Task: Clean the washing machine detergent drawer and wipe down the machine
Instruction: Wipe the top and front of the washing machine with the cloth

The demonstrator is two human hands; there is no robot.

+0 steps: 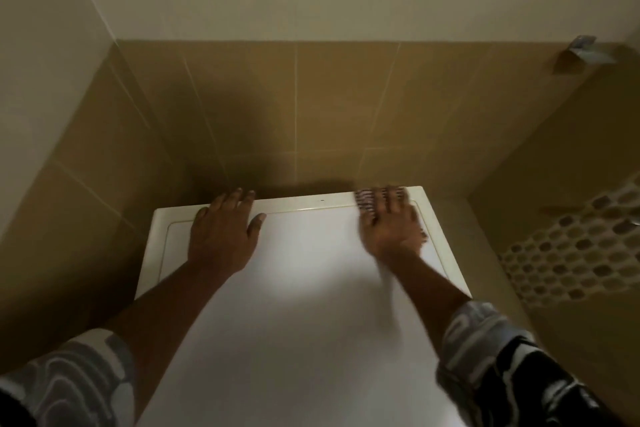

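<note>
The white top of the washing machine [304, 288] fills the lower middle of the head view, its back edge against the tiled wall. My left hand [221, 236] lies flat on the top near the back left corner, fingers straight and spread. My right hand [389, 225] presses a striped cloth [367, 201] onto the back right corner; this hand is blurred by motion, its fingers spread over the cloth. Most of the cloth is hidden under the hand. The detergent drawer is out of view.
Tan tiled walls [311, 107] close in behind and on both sides of the machine. A band of mosaic tiles [568, 260] runs along the right wall. A small metal fitting [585, 50] sticks out high on the right.
</note>
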